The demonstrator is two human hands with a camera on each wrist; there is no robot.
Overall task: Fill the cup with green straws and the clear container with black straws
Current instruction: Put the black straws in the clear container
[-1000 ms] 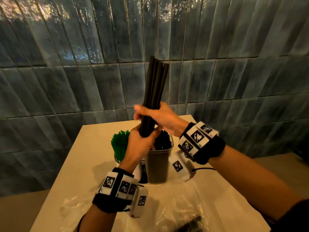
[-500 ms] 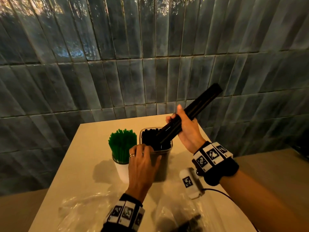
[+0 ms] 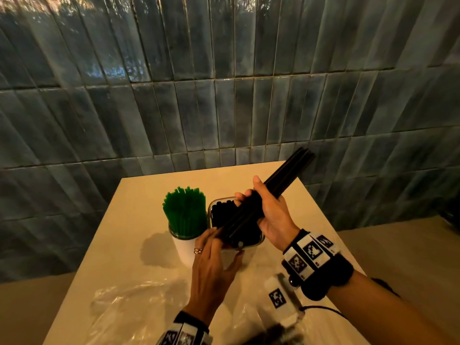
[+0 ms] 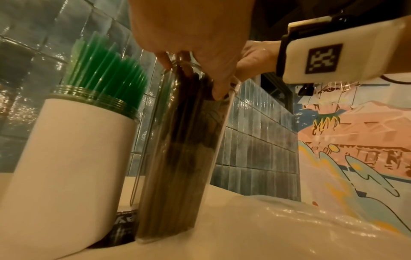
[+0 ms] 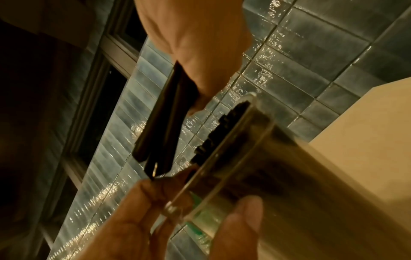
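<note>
The right hand (image 3: 271,215) is gripping a bundle of black straws (image 3: 286,178), fingers curled round its middle, and is holding it tilted, the low end pointing down over the mouth of the clear container (image 3: 257,241) and the high end slanting up toward the tiled wall (image 3: 224,95). The left hand (image 3: 214,265) is holding the near top of the container, thumb on one side and fingers on the other, with the fingertips (image 4: 219,95) hooking over the rim. The container is standing on the table (image 3: 129,240), already packed with more black straws (image 3: 221,212) reaching its top. Touching or just beside it on the left, the white cup (image 3: 185,247) is standing upright, crowded with green straws (image 3: 185,210) sticking out above its rim. Crumpled clear plastic bags (image 3: 129,310) are lying on the near part of the table, close to the person's wrists. Both wrists are wearing black bands with square printed markers (image 3: 310,252).
</note>
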